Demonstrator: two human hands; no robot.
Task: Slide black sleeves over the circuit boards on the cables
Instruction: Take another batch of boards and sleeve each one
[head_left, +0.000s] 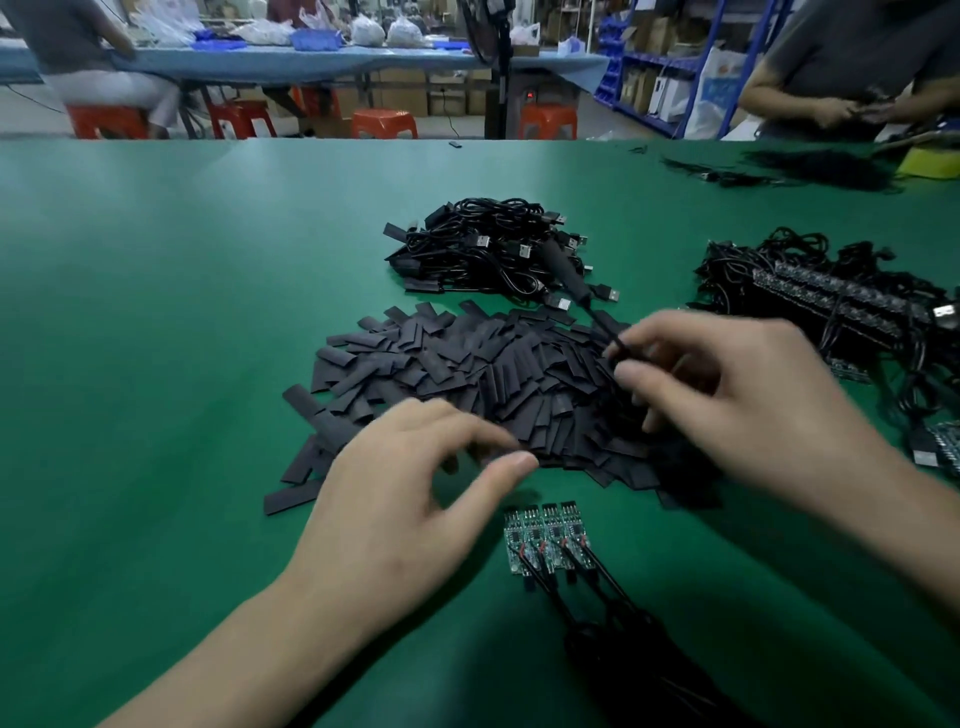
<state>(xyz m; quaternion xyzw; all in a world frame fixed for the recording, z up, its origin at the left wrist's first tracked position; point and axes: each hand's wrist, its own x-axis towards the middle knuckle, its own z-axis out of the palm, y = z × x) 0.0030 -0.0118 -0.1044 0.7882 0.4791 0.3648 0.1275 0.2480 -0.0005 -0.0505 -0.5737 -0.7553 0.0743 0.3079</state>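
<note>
A heap of flat black sleeves lies in the middle of the green table. My left hand hovers at the heap's near edge, thumb and fingers spread and reaching at a sleeve, holding nothing I can make out. My right hand pinches a thin black cable whose sleeved board points up toward the far pile. A row of several bare green circuit boards with cables lies near me, between my wrists.
A pile of sleeved USB cables sits beyond the heap. A bundle of unsleeved cables with boards lies at the right. Another person's hands work at the far right corner beside more black cables.
</note>
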